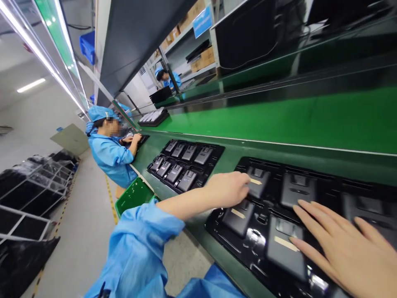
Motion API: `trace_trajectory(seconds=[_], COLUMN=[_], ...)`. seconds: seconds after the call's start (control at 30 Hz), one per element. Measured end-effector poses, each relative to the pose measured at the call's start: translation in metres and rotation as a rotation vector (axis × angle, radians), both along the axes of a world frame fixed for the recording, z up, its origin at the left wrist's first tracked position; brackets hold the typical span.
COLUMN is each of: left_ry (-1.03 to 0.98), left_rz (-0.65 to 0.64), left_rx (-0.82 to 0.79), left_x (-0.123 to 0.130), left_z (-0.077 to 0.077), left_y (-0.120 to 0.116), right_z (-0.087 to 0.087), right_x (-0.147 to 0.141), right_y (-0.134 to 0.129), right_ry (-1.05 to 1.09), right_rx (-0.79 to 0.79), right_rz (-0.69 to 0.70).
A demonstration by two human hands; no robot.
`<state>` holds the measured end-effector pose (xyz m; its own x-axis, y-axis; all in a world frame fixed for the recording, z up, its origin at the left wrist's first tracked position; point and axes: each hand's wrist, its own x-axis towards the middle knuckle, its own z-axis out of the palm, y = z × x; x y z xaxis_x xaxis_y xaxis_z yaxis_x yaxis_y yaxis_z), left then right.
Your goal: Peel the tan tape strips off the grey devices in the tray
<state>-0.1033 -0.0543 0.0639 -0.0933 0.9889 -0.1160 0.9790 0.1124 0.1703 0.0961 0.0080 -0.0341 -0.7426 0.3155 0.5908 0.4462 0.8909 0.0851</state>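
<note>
A black moulded plastic tray [262, 215] in front of me holds several dark grey rectangular devices. My left hand [231, 189] has its fingers curled together at the left edge of a far-row device [258, 188], by the end of its cream strip [255, 181]; what is between the fingertips is hidden. My right hand [347, 240] spreads its fingers over the tray. One of its fingertips is at the end of the cream strip [285, 243] on a near-row device [285, 260]. Another stripped device [238, 219] lies below my left hand. A far-row device [298, 188] shows no strip.
Farther along the green bench [235, 151] lies a second black tray [214, 159] with similar devices. A green bin [135, 196] stands beside the bench. A co-worker in blue [108, 151] handles things farther down. A shelf [133, 37] overhangs the bench.
</note>
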Motion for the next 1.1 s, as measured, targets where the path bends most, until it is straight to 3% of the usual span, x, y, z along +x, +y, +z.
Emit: trace_trajectory(seconds=[0.07,0.13,0.3,0.57,0.8,1.1], left_ry=[0.097,0.149,0.221,0.315,0.348,0.394], left_rz=[0.020,0.056,0.047,0.111,0.080,0.158], left_rx=[-0.199,-0.298,-0.366,-0.362,-0.344,-0.352], left_x=[0.021,0.028,0.030,0.049,0.051,0.063], left_z=[0.000,-0.001,0.000,-0.003,-0.001,-0.002], left_y=[0.026,0.046,0.070,0.076,0.073,0.082], right_z=[0.008,0.011,0.005,0.010,0.007,0.003], right_x=[-0.002,-0.001,0.001,-0.002,-0.003,-0.005], right_y=[-0.003,-0.003,-0.005,-0.013,-0.012,-0.013], right_ry=[0.030,0.051,0.048,0.094,0.107,0.155], right_rx=[0.145,0.198,0.066,-0.159,-0.202,-0.205], right_rz=[0.064,0.061,-0.001,-0.048,-0.069,-0.046])
